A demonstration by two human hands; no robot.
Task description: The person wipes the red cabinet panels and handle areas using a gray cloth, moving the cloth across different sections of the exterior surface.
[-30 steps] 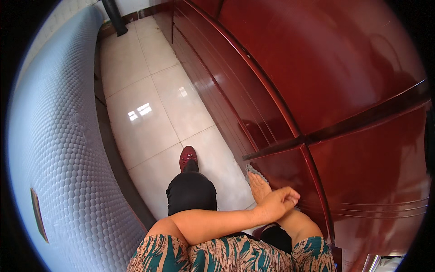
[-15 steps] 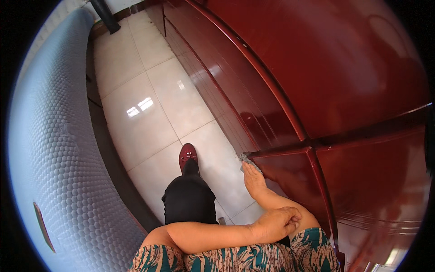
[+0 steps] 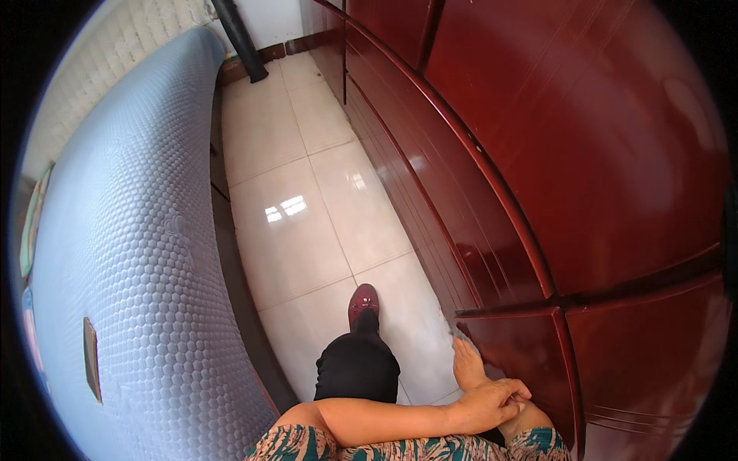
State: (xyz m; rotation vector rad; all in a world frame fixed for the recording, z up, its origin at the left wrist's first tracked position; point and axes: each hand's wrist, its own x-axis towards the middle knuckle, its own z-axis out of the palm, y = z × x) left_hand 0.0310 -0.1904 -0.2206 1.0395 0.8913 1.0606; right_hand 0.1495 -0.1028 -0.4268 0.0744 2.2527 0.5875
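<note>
My right hand [image 3: 470, 367] reaches down along the lower edge of the dark red cabinet [image 3: 511, 349]. Its fingers are pressed together over a grey cloth [image 3: 458, 333], of which only a sliver shows past the fingertips. The cloth lies against the cabinet's side near a lower corner. My left arm crosses in front of me, and my left hand [image 3: 492, 406] rests on my right forearm with its fingers curled. I see nothing held in the left hand.
Along the left runs a bed with a pale blue textured mattress [image 3: 154, 223]; a flat brown piece [image 3: 91, 359] lies on it. White floor tiles [image 3: 284, 238] form a narrow aisle. My red shoe [image 3: 364, 301] stands there. A black pipe-like post [image 3: 242, 42] stands at the far end.
The view has shifted, so everything sits lower and further right. My right hand has moved slightly nearer along the cabinet's edge, and less of the cloth shows. My left hand stays on my right arm.
</note>
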